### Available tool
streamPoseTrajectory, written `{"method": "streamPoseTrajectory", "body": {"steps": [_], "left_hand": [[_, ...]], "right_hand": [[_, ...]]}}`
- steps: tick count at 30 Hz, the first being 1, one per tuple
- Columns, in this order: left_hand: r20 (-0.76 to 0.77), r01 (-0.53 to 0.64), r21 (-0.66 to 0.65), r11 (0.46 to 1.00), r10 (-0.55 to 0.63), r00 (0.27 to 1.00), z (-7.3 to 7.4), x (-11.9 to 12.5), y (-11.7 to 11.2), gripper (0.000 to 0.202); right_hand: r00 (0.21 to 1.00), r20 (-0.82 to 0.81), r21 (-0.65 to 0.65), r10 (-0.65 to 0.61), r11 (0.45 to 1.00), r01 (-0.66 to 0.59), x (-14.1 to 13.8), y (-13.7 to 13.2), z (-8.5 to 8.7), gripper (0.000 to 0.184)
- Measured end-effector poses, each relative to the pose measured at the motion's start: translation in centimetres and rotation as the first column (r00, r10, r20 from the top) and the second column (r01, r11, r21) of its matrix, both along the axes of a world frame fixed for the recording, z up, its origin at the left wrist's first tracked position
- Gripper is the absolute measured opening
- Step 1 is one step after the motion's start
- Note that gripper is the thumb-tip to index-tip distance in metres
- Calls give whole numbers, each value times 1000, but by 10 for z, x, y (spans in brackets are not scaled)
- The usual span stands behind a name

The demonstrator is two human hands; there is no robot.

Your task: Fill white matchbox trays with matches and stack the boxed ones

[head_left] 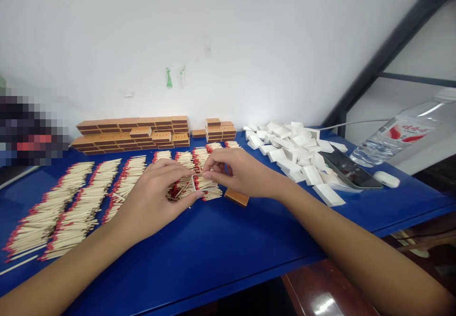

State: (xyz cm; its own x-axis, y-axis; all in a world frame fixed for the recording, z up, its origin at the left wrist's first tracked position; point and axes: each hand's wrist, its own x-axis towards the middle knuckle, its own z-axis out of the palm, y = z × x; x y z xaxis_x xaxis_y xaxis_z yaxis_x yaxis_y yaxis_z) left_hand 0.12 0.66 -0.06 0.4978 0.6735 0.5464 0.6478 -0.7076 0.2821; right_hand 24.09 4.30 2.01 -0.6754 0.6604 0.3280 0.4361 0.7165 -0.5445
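Note:
My left hand (156, 197) and my right hand (240, 173) meet over the middle of the blue table (221, 244). Together they pinch a small white matchbox tray (196, 183) with red-tipped matches in it. The left thumb presses its near edge and the right fingertips grip its far end. A small bundle of matches (210, 193) lies just under the hands. An orange matchbox sleeve (237, 197) rests on the table right beside my right wrist.
Rows of loose matches (71, 206) cover the left of the table. Stacked orange matchboxes (131, 134) line the wall. A heap of white trays (292, 149) sits at right, with a phone (351, 168), a white earbud case (386, 179) and a water bottle (399, 135).

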Motion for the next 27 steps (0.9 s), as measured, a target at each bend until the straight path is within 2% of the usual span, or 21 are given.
{"method": "streamPoseTrajectory", "body": {"steps": [2, 4, 6, 8, 11, 14, 19, 27], "left_hand": [[4, -14, 13, 1000, 14, 1000, -1, -1, 1, 28], [8, -28, 15, 999, 28, 1000, -1, -1, 1, 30], [15, -37, 15, 999, 37, 999, -2, -1, 2, 32], [21, -42, 19, 999, 42, 999, -2, -2, 2, 32], [29, -46, 27, 999, 45, 999, -2, -3, 1, 33], [32, -43, 46, 998, 41, 999, -2, -3, 1, 34], [15, -45, 66, 997, 45, 999, -1, -4, 2, 33], [20, -35, 64, 997, 33, 999, -2, -3, 3, 32]], "right_hand": [[997, -43, 42, -67, 997, 69, 7, 6, 2, 15], [982, -44, 95, -185, 977, 189, 18, 15, 5, 14], [953, 16, 150, -303, 943, 298, 31, 27, 6, 13], [922, 117, 167, -369, 923, 347, 44, 37, 4, 11], [893, 273, 107, -359, 933, 342, 57, 49, -1, 8], [884, 349, 19, -311, 946, 325, 63, 55, -7, 6], [878, 379, -29, -291, 945, 326, 65, 57, -11, 5], [905, 346, 19, -248, 966, 257, 63, 59, -13, 7]]}}
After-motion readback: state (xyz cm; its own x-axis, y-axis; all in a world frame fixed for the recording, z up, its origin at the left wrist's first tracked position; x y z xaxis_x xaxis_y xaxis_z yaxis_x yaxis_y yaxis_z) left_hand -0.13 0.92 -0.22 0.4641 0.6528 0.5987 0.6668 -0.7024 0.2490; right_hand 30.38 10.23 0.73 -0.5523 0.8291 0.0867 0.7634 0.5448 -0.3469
